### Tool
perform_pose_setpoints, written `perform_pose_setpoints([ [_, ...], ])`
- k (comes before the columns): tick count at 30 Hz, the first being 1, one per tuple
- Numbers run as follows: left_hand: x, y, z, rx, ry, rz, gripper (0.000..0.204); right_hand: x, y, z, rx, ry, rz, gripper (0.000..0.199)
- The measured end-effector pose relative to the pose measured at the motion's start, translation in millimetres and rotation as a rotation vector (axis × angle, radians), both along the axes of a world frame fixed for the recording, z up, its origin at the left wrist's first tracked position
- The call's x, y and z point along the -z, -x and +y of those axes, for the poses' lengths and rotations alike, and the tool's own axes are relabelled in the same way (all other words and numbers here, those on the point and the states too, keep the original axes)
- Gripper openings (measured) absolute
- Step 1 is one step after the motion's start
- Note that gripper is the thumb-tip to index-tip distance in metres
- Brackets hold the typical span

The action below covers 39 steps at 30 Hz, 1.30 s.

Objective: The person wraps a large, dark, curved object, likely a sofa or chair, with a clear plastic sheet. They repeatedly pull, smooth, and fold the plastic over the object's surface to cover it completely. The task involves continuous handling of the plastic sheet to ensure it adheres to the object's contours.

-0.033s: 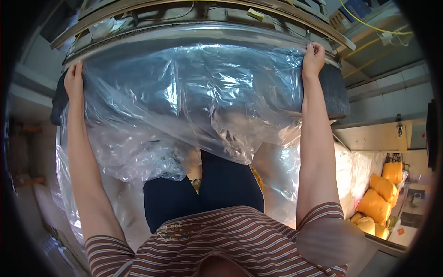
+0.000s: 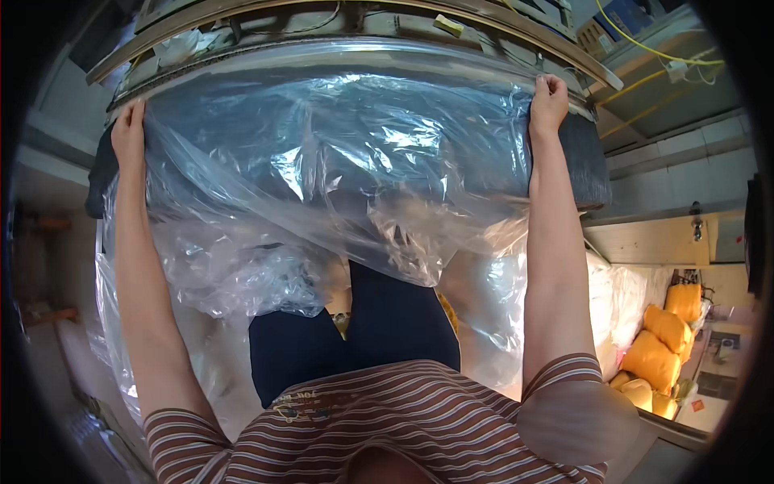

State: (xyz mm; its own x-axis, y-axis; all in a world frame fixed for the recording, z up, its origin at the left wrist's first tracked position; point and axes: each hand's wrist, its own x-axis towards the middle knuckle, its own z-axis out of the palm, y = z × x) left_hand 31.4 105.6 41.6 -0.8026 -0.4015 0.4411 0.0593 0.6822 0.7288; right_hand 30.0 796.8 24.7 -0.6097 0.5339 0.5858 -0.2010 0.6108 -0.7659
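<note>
A wide sheet of clear plastic film (image 2: 339, 145) is stretched between my two hands. Its far edge lies along the bar of a machine, over a dark, padded-looking front (image 2: 584, 161). At the left end, my left hand (image 2: 129, 129) is closed, pinching the film's edge. My right hand (image 2: 549, 101) grips the opposite corner with its fingers curled. Between them the film is fairly taut at the top and wrinkled lower down. The near part sags in loose folds over my lap, with a crumpled bunch (image 2: 274, 282) above my left thigh.
Beyond the film runs a long brown rail (image 2: 355, 6) of the machine, with a small yellow block (image 2: 448, 26) behind the bar. A yellow cable (image 2: 661, 52) hangs at the far right. Orange bundles (image 2: 651, 361) are piled at the right, beside more clear plastic.
My left hand has shifted very slightly away from me and to the left. The film's folds and glints have changed a little; my right hand is almost still.
</note>
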Motion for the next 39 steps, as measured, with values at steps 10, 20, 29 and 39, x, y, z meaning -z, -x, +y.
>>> perform_pose_setpoints([
  [10, 13.9, 75.0, -8.7, 0.073, -0.074, 0.026, 0.033, 0.2, 26.4, 23.0, 0.179, -0.222, -0.199, 0.028],
  [20, 16.2, 70.5, -17.9, -0.023, -0.106, -0.023, 0.036, 5.4, 27.6, 52.9, 0.237, -0.070, -0.140, 0.025],
  [29, 21.6, 58.4, -10.3, -0.199, 0.526, -0.016, 0.042, -4.7, 31.0, 47.4, 0.232, 0.073, -0.099, 0.037],
  [39, 12.4, -147.6, 9.3, 0.043, 0.361, 0.265, 0.032, -34.1, -123.5, -13.2, -0.311, -0.378, -0.418, 0.032],
])
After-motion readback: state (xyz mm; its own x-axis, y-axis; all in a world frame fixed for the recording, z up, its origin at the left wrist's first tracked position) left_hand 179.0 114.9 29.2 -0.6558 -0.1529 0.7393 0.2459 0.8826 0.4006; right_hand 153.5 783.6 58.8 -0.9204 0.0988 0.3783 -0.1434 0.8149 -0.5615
